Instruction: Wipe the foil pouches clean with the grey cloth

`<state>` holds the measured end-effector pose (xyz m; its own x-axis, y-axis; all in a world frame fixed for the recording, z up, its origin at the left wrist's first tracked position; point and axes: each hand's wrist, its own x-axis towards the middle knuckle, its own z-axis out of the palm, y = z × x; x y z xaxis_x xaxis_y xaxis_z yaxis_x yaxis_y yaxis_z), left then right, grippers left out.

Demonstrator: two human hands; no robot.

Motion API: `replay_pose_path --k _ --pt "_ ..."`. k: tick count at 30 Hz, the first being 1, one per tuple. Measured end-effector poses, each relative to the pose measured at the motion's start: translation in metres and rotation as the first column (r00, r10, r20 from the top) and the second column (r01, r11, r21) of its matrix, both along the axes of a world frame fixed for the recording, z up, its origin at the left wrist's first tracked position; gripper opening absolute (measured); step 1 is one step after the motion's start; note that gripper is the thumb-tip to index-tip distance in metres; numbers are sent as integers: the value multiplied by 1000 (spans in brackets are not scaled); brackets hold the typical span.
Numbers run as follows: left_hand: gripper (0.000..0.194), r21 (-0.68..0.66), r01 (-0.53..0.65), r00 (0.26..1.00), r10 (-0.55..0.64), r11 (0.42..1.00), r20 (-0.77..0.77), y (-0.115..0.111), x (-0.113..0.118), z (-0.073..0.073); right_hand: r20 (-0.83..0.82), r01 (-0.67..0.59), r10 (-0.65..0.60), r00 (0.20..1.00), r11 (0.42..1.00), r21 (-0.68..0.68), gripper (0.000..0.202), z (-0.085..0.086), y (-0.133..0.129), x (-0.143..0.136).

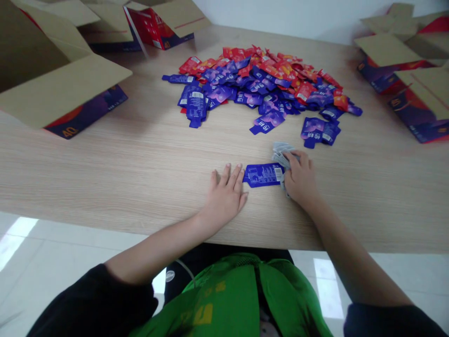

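Observation:
A blue sachet [263,175] lies flat on the wooden table, its printed side with a barcode facing up. My left hand [226,194] rests on the table with fingers spread, the fingertips at the sachet's narrow left end. At the sachet's right end, my right hand [302,177] is closed on a crumpled grey cloth [283,152], which covers that end. Beyond my hands a large pile of red sachets [284,68] and blue sachets [219,92] is spread out, with a few blue ones at its near side.
An open cardboard box [87,110] stands at the left, with more open boxes [164,28] behind it. Further open boxes [421,110] are at the right. The table's front edge [245,244] runs close to my body; a white wall is behind.

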<state>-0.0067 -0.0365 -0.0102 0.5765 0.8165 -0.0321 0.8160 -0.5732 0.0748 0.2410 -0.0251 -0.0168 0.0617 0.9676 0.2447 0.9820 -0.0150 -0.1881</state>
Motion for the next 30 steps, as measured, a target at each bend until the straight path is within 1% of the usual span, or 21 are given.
replay_pose_path --k 3,6,9,11,13,14,15,16,18,20,21,23,25,27,28,30 --pt "65 2 1 1000 -1 1000 -8 -2 -2 -1 13 13 -13 1000 1000 7 54 -2 -7 -9" --pt "64 -9 14 1000 -14 1000 -27 -4 -3 1 18 27 -27 999 999 -19 54 -4 -10 -9" --pt "63 -24 9 1000 -9 1000 -26 -4 -4 3 -110 22 -18 994 999 32 53 3 -6 -5" --pt "63 -32 1 1000 -1 999 -12 -4 -4 4 -219 -17 41 975 994 110 54 14 -1 -11" --pt "62 -34 -4 1000 4 999 5 -4 -4 3 -254 -123 163 953 979 164 56 25 4 -29" --pt "62 -33 -5 1000 6 999 10 -3 -4 3 -238 -196 231 943 967 164 58 29 7 -42" --pt "62 -33 -5 1000 6 999 11 -3 -4 3 -206 -240 270 941 958 157 60 31 10 -55" --pt "62 -33 -5 1000 5 999 7 -3 -4 3 -165 -261 280 946 957 128 61 31 13 -69" --pt "61 -33 -8 1000 7 999 -7 -3 -4 2 -55 -302 303 951 953 27 58 26 19 -91" --pt "62 -31 -10 1000 10 999 -16 -2 -5 3 43 -323 327 944 944 -70 54 18 21 -99" --pt "62 -31 -11 1000 10 999 -17 -2 -4 4 79 -315 324 943 944 -101 53 15 21 -97" --pt "62 -35 -12 1000 11 999 -15 -2 -4 6 117 -246 260 958 961 -123 54 11 17 -85" --pt "62 -43 -11 1000 11 999 -9 -2 -3 8 123 -133 146 982 985 -110 57 9 10 -66" --pt "62 -51 -10 1000 10 999 -3 -2 -3 8 107 -34 44 993 995 -90 59 8 1 -46" --pt "62 -53 -9 1000 9 999 0 -1 -3 8 97 -4 12 995 997 -80 60 7 -3 -37" --pt "62 -54 -6 1000 7 999 3 -1 -3 7 83 21 -15 996 997 -68 61 4 -8 -21"
